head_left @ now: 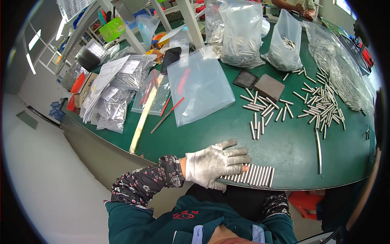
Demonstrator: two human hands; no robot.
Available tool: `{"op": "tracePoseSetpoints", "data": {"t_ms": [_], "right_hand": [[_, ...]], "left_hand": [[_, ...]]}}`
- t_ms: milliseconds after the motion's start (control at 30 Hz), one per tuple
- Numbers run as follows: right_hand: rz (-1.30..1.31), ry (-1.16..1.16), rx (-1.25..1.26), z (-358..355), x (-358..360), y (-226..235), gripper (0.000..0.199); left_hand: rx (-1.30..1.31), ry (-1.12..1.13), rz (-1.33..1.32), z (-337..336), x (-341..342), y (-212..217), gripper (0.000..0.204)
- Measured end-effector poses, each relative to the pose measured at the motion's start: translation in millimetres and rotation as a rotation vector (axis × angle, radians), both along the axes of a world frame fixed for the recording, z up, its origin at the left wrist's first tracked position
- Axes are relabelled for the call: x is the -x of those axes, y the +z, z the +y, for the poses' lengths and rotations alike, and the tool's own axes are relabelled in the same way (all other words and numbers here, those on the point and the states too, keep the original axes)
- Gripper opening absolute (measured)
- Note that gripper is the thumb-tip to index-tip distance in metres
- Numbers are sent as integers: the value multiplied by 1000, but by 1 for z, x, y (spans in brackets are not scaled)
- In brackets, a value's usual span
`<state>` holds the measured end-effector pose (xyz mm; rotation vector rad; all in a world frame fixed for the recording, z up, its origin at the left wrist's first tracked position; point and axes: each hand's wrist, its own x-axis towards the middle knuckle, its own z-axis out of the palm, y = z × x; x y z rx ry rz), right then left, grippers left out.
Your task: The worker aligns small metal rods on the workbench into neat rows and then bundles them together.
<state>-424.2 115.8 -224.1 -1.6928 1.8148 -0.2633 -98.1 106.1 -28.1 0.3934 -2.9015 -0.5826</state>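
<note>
Pins [260, 175] line the surface's [288, 150] near edge, partly under the left hand's [209, 163] spread fingers [237, 151], with open room beyond, right hand unseen.

Left hand [210, 163] partly hides left end of rod row [258, 175], lower centre; right hand unseen. Co-worker [300, 8] cut off, top right.

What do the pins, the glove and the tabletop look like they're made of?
Pins: metal, likely steel, smooth and silvery, with bright glints along their lengths.
Glove: probably thin fabric, matte white with grey smudges, soft-looking where it creases.
Tabletop: a smooth green surface with a faint sheen; rubber or laminate, I can't tell.
</note>
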Motion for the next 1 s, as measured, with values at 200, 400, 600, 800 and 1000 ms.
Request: {"op": "tracePoseSetpoints", "data": {"t_ms": [200, 400, 600, 800, 1000], "right_hand": [[16, -11, 21, 31, 5, 15, 32], [22, -13, 27, 66, 0, 38, 31], [13, -3, 33, 96, -10, 61, 30], [-77, 18, 152, 136, -11, 115, 25], [-339, 253, 506, 123, -52, 214, 16]], "left_hand": [[69, -15, -24, -1, -1, -3, 84], [138, -9, 2, 0, -6, -5, 81], [136, 8, 60, 6, -3, -7, 78], [194, 29, 127, 7, 1, -1, 76], [272, 394, 424, 15, -39, 18, 65]]}}
